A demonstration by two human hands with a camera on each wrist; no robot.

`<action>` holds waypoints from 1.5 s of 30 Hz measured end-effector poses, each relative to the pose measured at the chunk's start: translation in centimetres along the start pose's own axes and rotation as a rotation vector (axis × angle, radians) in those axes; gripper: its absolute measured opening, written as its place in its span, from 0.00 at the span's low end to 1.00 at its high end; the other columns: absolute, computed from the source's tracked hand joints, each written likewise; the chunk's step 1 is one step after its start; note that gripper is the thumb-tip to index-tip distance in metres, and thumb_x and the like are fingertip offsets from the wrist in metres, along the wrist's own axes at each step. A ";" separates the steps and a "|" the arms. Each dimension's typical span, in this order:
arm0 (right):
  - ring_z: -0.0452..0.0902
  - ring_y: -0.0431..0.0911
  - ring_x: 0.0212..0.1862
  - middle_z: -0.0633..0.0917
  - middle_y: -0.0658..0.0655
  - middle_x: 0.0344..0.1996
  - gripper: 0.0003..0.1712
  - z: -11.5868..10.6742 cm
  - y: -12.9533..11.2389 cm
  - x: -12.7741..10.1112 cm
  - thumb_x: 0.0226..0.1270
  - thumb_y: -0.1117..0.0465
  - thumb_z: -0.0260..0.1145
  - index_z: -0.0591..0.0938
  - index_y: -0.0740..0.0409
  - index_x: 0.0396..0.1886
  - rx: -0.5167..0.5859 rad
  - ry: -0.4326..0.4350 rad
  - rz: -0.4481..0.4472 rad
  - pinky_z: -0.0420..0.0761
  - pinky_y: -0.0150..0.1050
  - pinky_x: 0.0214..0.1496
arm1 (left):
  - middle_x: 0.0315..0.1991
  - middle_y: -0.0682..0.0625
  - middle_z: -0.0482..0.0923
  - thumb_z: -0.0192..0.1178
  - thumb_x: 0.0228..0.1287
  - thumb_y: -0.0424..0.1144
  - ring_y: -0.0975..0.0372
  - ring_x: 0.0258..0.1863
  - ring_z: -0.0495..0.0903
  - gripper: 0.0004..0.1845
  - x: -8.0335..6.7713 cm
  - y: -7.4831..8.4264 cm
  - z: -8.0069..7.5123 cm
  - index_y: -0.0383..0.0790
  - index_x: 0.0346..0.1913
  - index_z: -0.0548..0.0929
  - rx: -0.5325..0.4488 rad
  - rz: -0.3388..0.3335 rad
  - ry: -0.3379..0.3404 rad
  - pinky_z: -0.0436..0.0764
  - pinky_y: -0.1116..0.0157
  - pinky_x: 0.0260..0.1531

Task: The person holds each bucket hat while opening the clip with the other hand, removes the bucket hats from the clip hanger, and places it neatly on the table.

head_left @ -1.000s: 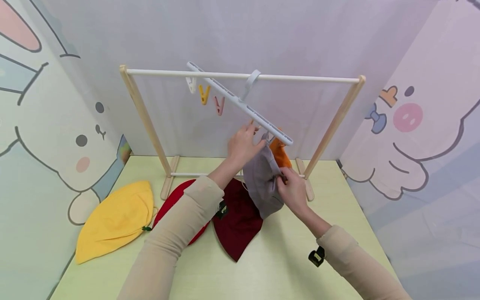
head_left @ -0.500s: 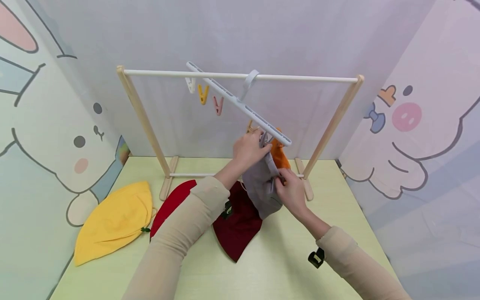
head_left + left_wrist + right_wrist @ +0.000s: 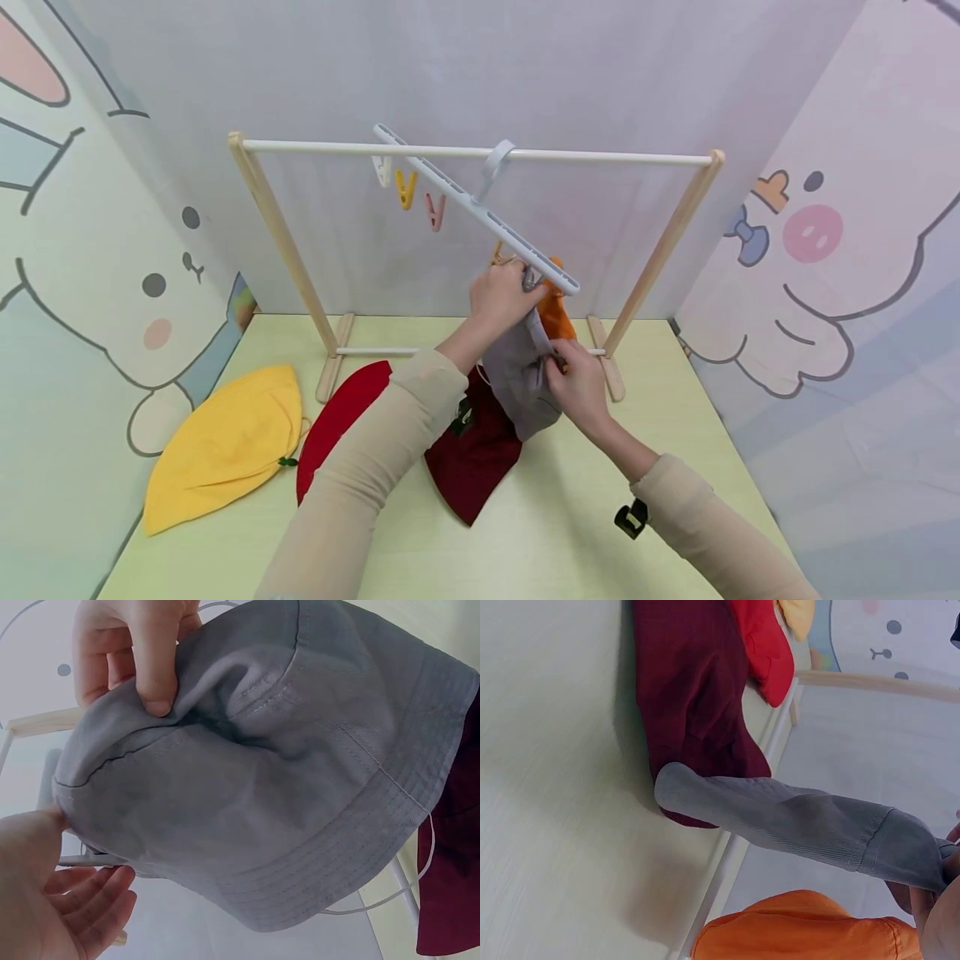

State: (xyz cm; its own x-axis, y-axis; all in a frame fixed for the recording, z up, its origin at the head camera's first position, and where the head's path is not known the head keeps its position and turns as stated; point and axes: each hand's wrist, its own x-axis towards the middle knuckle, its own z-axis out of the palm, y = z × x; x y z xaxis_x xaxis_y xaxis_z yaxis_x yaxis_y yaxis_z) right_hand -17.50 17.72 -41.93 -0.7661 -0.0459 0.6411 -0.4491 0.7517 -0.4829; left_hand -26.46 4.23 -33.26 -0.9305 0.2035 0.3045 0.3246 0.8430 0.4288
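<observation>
A grey bucket hat (image 3: pixel 225 802) hangs folded below the right end of the pale clip hanger (image 3: pixel 480 208). My right hand (image 3: pixel 579 379) pinches its crown between thumb and fingers, as the left wrist view also shows. My left hand (image 3: pixel 498 296) is at the hat's upper edge, thumb and fingers around a grey clothespin (image 3: pixel 86 859) there. Part of that clothespin is hidden by the hand and cloth. Just behind the grey hat hangs an orange hat (image 3: pixel 557 317), close to the hanger's end. A tan clothespin (image 3: pixel 497 252) hangs beside my left hand.
White, yellow (image 3: pixel 406 190) and pink clothespins (image 3: pixel 435 212) hang from the hanger's left half. The hanger hooks over a white rod (image 3: pixel 315 147) on wooden legs. Maroon (image 3: pixel 472 467), red (image 3: pixel 341 412) and yellow hats (image 3: pixel 228 442) lie on the table.
My left hand has shifted right from the tan clothespin, which now shows, to the grey clothespin at the hat's edge. My right hand keeps its pinch on the grey bucket hat.
</observation>
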 end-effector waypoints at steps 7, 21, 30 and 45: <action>0.72 0.44 0.27 0.79 0.56 0.26 0.05 0.0 -0.5 -0.1 0.54 0.72 0.63 0.81 0.61 0.31 0.017 -0.006 -0.013 0.76 0.38 0.28 | 0.20 0.52 0.71 0.55 0.58 0.61 0.60 0.19 0.71 0.19 -0.1 0.1 0.1 0.48 0.29 0.74 -0.005 0.000 0.019 0.64 0.67 0.16; 0.74 0.45 0.27 0.80 0.57 0.27 0.06 -0.3 -0.7 -0.1 0.55 0.72 0.62 0.81 0.61 0.32 0.033 -0.020 0.014 0.77 0.39 0.30 | 0.17 0.53 0.65 0.52 0.62 0.55 0.61 0.16 0.66 0.16 -0.1 0.1 0.1 0.48 0.26 0.74 0.018 0.013 0.044 0.59 0.69 0.15; 0.70 0.42 0.25 0.77 0.54 0.23 0.06 -0.3 -0.8 -0.2 0.53 0.73 0.63 0.81 0.60 0.29 0.035 -0.003 -0.016 0.71 0.34 0.25 | 0.16 0.53 0.67 0.48 0.65 0.53 0.61 0.14 0.66 0.17 0.0 -0.1 0.0 0.48 0.23 0.74 0.026 0.043 0.062 0.60 0.68 0.14; 0.69 0.42 0.26 0.77 0.54 0.23 0.04 -0.7 -0.3 -0.4 0.55 0.71 0.62 0.80 0.60 0.30 0.027 0.014 0.007 0.68 0.33 0.26 | 0.14 0.53 0.65 0.47 0.67 0.48 0.61 0.12 0.62 0.18 0.0 0.3 -0.2 0.47 0.19 0.71 -0.017 0.055 0.099 0.58 0.68 0.13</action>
State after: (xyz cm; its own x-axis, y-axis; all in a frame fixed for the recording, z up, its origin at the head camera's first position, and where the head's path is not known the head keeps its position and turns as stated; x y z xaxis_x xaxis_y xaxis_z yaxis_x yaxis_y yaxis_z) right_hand -16.75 17.92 -41.59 -0.7629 -0.0314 0.6457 -0.4559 0.7343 -0.5030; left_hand -26.32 4.37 -32.98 -0.8903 0.1983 0.4098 0.3781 0.8234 0.4230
